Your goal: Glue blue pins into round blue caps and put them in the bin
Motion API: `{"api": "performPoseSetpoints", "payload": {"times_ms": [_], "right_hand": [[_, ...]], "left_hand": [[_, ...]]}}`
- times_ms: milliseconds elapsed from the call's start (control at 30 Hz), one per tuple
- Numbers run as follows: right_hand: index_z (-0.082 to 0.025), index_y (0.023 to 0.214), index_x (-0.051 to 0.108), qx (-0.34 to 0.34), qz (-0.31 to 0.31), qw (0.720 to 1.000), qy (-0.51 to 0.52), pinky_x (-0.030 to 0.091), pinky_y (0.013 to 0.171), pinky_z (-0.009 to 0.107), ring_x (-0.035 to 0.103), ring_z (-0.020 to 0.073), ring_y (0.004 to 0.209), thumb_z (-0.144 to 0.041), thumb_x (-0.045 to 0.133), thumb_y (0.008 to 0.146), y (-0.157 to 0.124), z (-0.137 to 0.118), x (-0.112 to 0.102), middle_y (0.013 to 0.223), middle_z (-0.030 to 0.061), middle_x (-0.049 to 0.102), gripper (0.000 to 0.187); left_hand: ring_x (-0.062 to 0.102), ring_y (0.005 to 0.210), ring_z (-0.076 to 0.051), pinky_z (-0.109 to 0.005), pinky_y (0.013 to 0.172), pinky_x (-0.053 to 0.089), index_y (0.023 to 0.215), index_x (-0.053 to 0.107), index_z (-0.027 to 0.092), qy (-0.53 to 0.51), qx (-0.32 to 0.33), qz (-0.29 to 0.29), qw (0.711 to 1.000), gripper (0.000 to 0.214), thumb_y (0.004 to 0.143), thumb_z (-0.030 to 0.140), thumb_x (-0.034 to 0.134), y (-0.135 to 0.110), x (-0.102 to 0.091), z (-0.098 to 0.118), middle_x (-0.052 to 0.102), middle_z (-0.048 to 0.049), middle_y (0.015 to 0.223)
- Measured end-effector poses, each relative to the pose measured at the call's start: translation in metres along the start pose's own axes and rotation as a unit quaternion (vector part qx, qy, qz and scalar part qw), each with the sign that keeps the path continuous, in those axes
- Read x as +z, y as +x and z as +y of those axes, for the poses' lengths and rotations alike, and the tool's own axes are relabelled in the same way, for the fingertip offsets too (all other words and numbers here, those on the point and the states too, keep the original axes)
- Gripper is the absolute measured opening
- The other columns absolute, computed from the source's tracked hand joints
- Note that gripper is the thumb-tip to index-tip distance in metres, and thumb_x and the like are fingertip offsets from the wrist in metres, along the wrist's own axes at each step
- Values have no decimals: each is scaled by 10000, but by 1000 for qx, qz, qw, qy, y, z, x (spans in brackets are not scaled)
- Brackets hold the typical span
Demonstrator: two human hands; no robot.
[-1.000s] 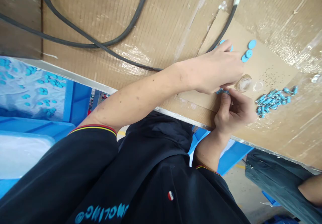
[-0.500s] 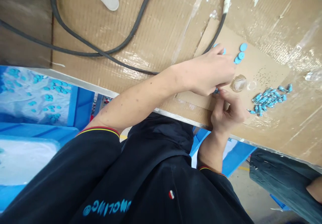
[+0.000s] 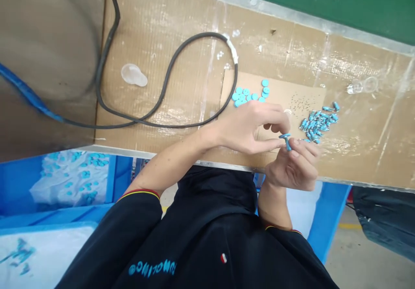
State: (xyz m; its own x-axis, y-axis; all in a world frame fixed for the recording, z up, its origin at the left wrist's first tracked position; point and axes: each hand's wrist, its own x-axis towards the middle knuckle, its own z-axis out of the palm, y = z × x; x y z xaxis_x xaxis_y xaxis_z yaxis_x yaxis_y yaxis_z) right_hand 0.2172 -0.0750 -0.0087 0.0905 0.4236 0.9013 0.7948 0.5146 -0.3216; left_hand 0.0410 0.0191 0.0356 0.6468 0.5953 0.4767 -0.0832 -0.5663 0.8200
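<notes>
A small blue part [image 3: 288,145] with a flat round top and a narrow stem stands between my two hands. My right hand [image 3: 295,165] pinches its stem between thumb and fingers. From the left, my left hand [image 3: 251,126] has its thumb and fingertips at the round top, closed about its edge. Several blue discs [image 3: 241,96] lie on a cardboard sheet [image 3: 279,90] just beyond my left hand. To the right is a pile of small blue and silver pieces [image 3: 317,126]. Tiny dark bits [image 3: 301,102] are scattered on the sheet near that pile.
A black cable [image 3: 168,70] loops across the cardboard-covered table [image 3: 181,16]. Clear plastic pieces lie at left [image 3: 133,75] and right [image 3: 359,85]. Blue bins [image 3: 112,181] holding blue parts stand below the table's near edge. A green surface [image 3: 324,3] borders the far side.
The camera view has shifted, showing more of the table's far side. My hands have come up off the sheet, and the blue part now shows between them. My left fingers have opened out somewhat.
</notes>
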Motion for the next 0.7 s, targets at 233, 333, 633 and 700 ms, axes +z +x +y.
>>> {"api": "performPoseSetpoints", "payload": {"times_ms": [233,333,633,700], "right_hand": [[-315,947,625,17,9,1000,-12,577,630,353,661,177,737,-315,760,930,-7,-3,0,908,-22,700,136],[-354,1109,633,56,42,997,24,560,583,305,637,147,729,-339,753,930,-4,-6,6,1027,-12,677,216],[-310,1259,583,144,27,984,101,549,566,286,640,152,678,-324,727,948,10,-16,13,827,-35,667,343],[-304,1208,552,157,29,983,90,552,581,301,627,148,644,-355,743,932,12,-17,12,795,-51,653,339]], "left_hand": [[664,793,-96,-254,771,566,929,703,165,-29,45,43,998,118,998,163,607,-1,8,-5,710,-1,831],[669,769,-79,-248,750,569,926,710,171,-59,61,68,994,106,998,155,633,-2,9,-5,724,18,831],[691,789,-60,-199,754,565,948,719,156,-124,105,84,983,43,984,139,701,0,18,-8,733,10,828],[691,791,-58,-191,751,562,934,720,159,-122,116,95,981,40,971,159,735,1,19,-10,727,12,838]]}}
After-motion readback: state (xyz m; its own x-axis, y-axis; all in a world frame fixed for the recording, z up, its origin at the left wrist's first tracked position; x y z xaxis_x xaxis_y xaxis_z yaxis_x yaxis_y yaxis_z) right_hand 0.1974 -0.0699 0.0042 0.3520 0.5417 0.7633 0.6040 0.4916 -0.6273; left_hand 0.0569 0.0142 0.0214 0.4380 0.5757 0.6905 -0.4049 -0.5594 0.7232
